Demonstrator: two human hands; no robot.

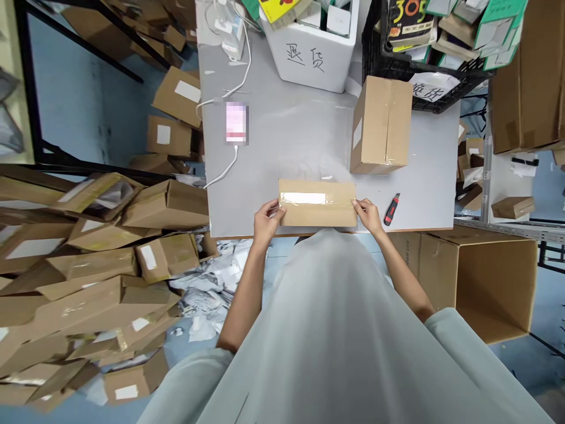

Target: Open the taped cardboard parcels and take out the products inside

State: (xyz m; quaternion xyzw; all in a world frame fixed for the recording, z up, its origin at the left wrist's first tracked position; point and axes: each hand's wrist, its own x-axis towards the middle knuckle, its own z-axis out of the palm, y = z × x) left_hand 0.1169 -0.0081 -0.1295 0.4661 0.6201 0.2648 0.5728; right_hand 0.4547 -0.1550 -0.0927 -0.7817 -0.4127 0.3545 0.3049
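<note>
A long, flat cardboard box (318,215) with a white label and clear tape lies at the table's front edge, close to my body. My left hand (268,222) grips its left end, thumb on top. At the opposite end my right hand (368,214) pinches the upper right corner between thumb and fingers. Just right of that hand rests a red and black box cutter (391,209), touched by neither hand. Behind it stands a taller taped cardboard box (382,125).
On the grey table (282,129) are a phone (236,122) with a white cable, a white foam bin (315,62) and a black crate (436,106) of books. Cardboard boxes (88,282) pile up at left; a large open carton (494,288) stands at right.
</note>
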